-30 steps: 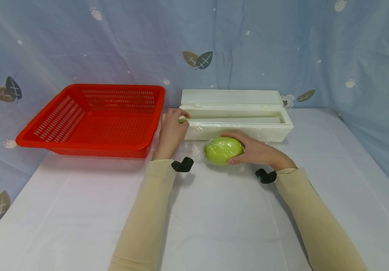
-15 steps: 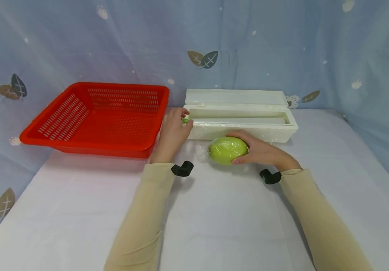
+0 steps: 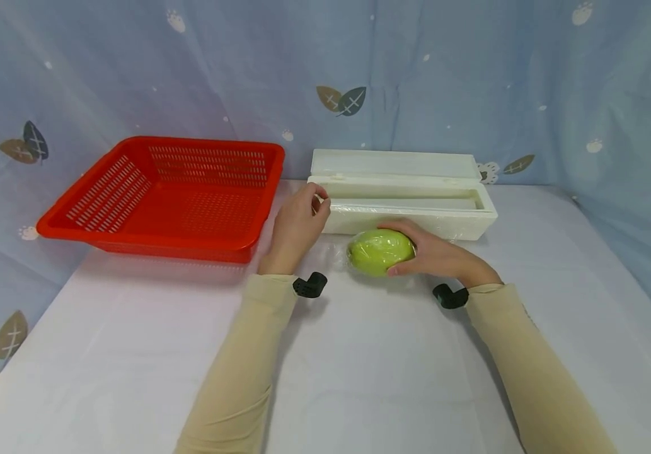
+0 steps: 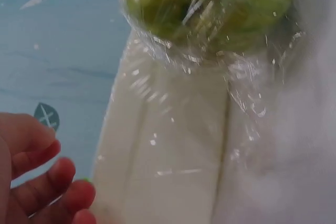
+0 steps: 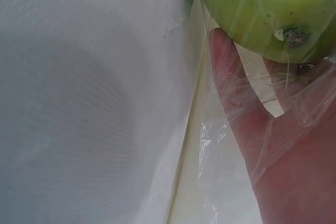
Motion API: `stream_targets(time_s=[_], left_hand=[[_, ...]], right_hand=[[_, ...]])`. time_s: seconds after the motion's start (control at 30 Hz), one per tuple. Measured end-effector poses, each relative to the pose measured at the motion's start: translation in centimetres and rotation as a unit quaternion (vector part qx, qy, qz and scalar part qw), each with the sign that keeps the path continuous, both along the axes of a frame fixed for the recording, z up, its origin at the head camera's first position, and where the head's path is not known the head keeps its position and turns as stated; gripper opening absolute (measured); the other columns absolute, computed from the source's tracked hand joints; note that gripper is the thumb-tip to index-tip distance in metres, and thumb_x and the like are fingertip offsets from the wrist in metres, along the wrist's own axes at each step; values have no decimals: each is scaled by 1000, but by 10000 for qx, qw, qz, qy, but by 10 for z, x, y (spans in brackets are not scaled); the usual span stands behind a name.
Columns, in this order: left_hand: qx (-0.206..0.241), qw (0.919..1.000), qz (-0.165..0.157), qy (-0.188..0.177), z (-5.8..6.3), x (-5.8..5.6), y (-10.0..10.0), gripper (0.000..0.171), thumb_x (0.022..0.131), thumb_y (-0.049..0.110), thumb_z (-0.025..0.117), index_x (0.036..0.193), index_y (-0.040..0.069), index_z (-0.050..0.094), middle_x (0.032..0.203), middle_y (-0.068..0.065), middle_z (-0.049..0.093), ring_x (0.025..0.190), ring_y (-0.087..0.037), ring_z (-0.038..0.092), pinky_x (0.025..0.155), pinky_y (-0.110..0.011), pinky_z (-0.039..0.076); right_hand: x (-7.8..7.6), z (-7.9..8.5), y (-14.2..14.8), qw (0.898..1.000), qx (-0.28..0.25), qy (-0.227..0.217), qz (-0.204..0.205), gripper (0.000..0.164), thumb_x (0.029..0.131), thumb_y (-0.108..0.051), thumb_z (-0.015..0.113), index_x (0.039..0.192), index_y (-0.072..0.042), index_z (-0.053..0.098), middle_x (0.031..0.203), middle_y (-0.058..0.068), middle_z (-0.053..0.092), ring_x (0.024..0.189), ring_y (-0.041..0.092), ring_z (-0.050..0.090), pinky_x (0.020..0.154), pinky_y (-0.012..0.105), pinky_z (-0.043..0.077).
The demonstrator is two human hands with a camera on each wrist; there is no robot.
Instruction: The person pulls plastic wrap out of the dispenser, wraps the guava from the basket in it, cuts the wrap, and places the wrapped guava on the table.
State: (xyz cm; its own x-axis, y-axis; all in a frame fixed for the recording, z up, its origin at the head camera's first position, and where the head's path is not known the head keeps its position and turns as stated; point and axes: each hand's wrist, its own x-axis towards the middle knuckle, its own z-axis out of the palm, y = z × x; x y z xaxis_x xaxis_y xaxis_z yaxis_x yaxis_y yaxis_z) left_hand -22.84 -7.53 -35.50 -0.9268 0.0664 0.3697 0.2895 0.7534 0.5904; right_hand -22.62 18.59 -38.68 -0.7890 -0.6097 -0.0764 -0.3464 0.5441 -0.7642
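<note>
My right hand (image 3: 435, 252) grips a green mango (image 3: 380, 252) from its right side, in front of a long white cling film box (image 3: 404, 217). Clear cling film (image 4: 157, 93) covers the mango and stretches over the box front. In the right wrist view, the mango's stem scar (image 5: 294, 38) shows beside the fingers. My left hand (image 3: 297, 224) is at the box's left end with bent fingers. A small bit of green (image 4: 87, 180) peeks out beside the left fingertips in the left wrist view. Whether the fingers hold it is hidden.
The box's lid (image 3: 393, 164) stands raised, and a white roll lies inside. A red plastic basket (image 3: 183, 252) stands on the left. White cloth (image 3: 370, 366) covers the table, with a blue patterned curtain (image 3: 234, 75) behind.
My left hand has shifted slightly right along the box's left end, and the green piece between its fingers is no longer visible in the head view. The right hand keeps hold of the mango.
</note>
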Motion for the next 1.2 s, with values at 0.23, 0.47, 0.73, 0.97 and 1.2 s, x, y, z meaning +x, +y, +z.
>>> stream_targets(time_s=[0.23,0.47,0.73,0.97,1.2], left_hand=[[351,9990,-255,-138,-12,-6,6,18,90,32,49,92,17,61,73,4,60,64,-10,54,60,-25,42],[780,9952,-435,-399,-24,-7,6,40,89,45,46,69,13,58,53,1,46,48,-12,45,51,-28,35],[712,9586,-667,-2674,-39,-4,-18,48,84,54,49,66,11,59,56,-7,52,47,-19,47,54,-32,40],[685,9169,-167,-3928,-34,1,-24,51,83,53,51,71,5,66,65,-9,63,51,-19,55,45,-27,43],[495,9065,-425,-4171,-32,3,-18,51,77,58,55,73,8,67,67,-8,65,54,-18,56,48,-26,42]], right_hand=[[9,11,-5,10000,-60,-71,7,79,70,-29,76,135,-26,32,131,-3,30,112,20,35,89,44,32],[19,29,-11,9999,-26,-120,-31,77,72,-21,74,136,-19,32,132,2,29,112,23,36,90,45,32],[17,27,-11,9999,-19,-143,-30,77,72,-22,75,136,-19,32,132,2,30,113,23,35,91,46,31],[18,29,-12,9999,1,-94,-42,77,72,-21,75,135,-19,33,131,1,31,112,22,36,90,45,32],[8,13,-5,10000,17,-72,-55,78,69,-28,76,134,-27,33,133,-2,29,114,21,34,92,47,30]])
